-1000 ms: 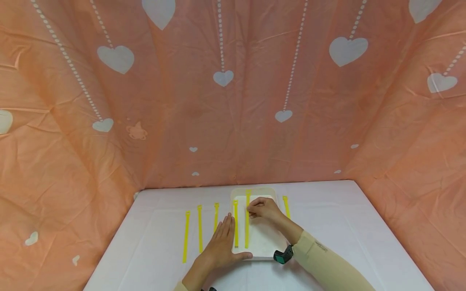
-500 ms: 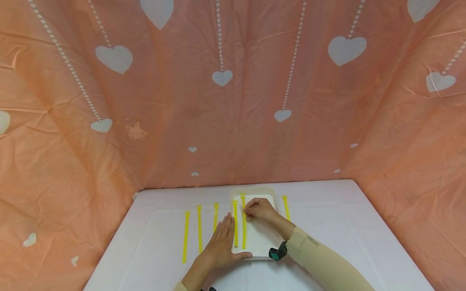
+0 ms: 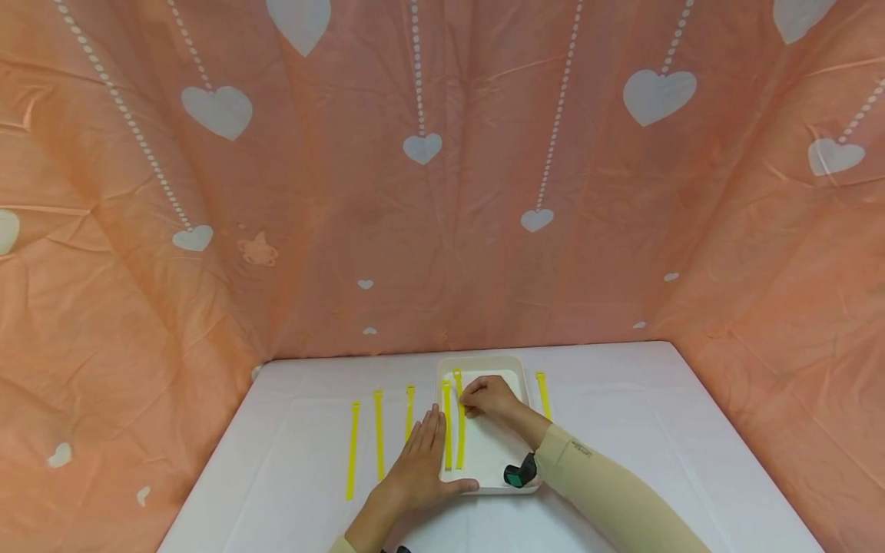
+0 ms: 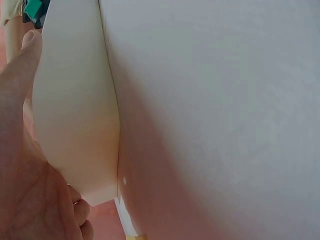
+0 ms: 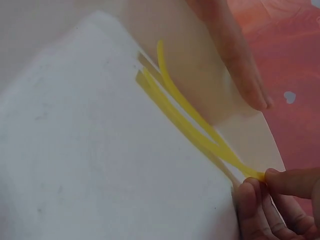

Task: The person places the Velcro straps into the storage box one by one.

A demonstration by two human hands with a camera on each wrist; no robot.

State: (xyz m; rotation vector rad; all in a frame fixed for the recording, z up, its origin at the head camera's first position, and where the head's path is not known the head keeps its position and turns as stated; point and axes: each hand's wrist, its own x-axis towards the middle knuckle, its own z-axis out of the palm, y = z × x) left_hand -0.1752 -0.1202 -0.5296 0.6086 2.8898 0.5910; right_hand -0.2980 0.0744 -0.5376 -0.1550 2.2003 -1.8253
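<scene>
strap (image 3: 460, 442) in right hand (image 3: 492, 398), near left hand (image 3: 418, 467)

In my right hand (image 3: 492, 396) I pinch a slim yellow strip (image 3: 460, 442) with a slotted head at its far end; it runs lengthwise over the white tray (image 3: 491, 458), slightly bowed. A second strip (image 3: 448, 430), also yellow, lies nearly parallel beside the tray's left wall; I can't quite tell whether the two touch. The tray is shallow and round-cornered. Three more strips (image 3: 379, 436) lie to its left, a last strip (image 3: 544, 395) to its right.
</scene>
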